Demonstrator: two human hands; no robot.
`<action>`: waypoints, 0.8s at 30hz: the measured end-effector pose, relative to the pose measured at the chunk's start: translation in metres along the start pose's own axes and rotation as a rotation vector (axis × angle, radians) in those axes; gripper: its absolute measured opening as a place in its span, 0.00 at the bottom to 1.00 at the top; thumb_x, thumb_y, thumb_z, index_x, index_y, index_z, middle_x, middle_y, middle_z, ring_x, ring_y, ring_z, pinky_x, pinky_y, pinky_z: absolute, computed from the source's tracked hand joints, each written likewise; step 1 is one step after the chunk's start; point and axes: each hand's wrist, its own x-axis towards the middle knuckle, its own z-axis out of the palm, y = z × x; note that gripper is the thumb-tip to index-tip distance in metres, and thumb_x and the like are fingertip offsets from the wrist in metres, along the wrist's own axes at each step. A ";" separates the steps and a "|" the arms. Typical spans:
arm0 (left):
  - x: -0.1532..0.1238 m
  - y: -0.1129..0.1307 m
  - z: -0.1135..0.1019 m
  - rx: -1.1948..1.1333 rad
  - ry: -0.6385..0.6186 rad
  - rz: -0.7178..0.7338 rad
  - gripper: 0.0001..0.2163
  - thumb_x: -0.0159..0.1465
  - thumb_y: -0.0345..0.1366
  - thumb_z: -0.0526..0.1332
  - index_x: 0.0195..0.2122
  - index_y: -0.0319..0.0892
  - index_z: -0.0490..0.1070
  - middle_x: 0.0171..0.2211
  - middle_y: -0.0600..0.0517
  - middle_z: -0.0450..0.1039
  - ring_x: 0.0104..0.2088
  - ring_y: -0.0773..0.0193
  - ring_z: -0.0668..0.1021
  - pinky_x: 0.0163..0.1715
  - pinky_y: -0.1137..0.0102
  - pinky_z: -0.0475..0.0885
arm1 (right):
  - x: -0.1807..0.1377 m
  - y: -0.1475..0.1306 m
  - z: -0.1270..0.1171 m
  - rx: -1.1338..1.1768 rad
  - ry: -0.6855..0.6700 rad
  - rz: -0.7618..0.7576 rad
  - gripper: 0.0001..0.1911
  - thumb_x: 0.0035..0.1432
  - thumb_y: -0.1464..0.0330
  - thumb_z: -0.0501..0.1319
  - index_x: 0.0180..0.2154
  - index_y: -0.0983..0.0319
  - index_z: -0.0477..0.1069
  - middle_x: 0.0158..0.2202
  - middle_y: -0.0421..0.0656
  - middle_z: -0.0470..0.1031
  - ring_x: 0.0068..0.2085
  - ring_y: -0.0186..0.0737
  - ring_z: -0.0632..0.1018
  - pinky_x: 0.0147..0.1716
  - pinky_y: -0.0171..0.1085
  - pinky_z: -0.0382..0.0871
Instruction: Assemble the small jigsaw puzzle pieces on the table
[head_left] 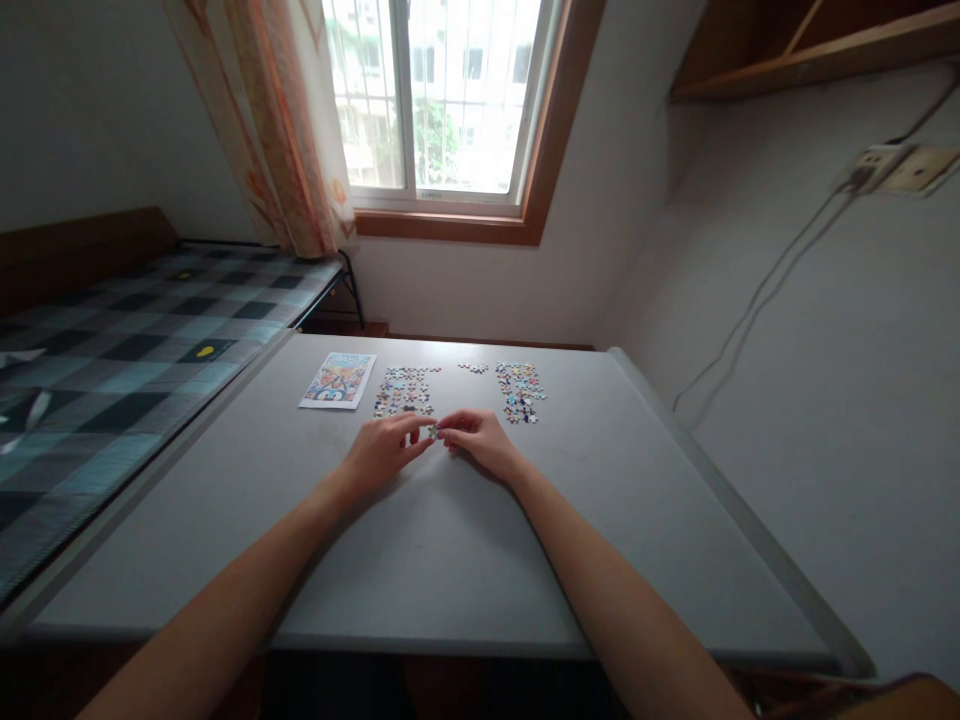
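Between my two hands, just above or on the table, is a small jigsaw puzzle piece (433, 431). My left hand (382, 445) pinches it from the left with thumb and fingertips. From the right, the fingers of my right hand (480, 440) close on its other edge. Whether it is one piece or two joined is too small to tell. Beyond my left hand lies a group of loose puzzle pieces (401, 385). Another group of puzzle pieces (521, 385) lies beyond my right hand, and a short row of puzzle pieces (474, 368) sits between the groups.
A printed picture sheet (337, 381) lies on the grey table (450, 560) at the far left. A bed with a checked cover (150, 340) runs along the table's left side. The wall with a hanging cable (750, 312) borders the right. A window (442, 100) is ahead.
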 end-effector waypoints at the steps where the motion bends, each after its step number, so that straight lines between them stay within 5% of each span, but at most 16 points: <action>1: 0.000 0.000 0.000 -0.004 -0.004 0.008 0.13 0.63 0.43 0.56 0.46 0.47 0.73 0.28 0.56 0.73 0.22 0.72 0.69 0.27 0.75 0.63 | 0.000 0.000 0.000 -0.001 -0.001 0.001 0.15 0.41 0.62 0.69 0.31 0.64 0.75 0.23 0.40 0.75 0.23 0.30 0.71 0.23 0.32 0.66; 24: 0.000 -0.001 0.000 0.054 0.030 -0.039 0.12 0.62 0.44 0.57 0.43 0.46 0.71 0.28 0.57 0.72 0.23 0.71 0.71 0.26 0.75 0.63 | 0.002 0.001 -0.002 -0.152 0.007 0.017 0.18 0.45 0.55 0.65 0.30 0.65 0.73 0.22 0.37 0.69 0.22 0.29 0.67 0.22 0.31 0.61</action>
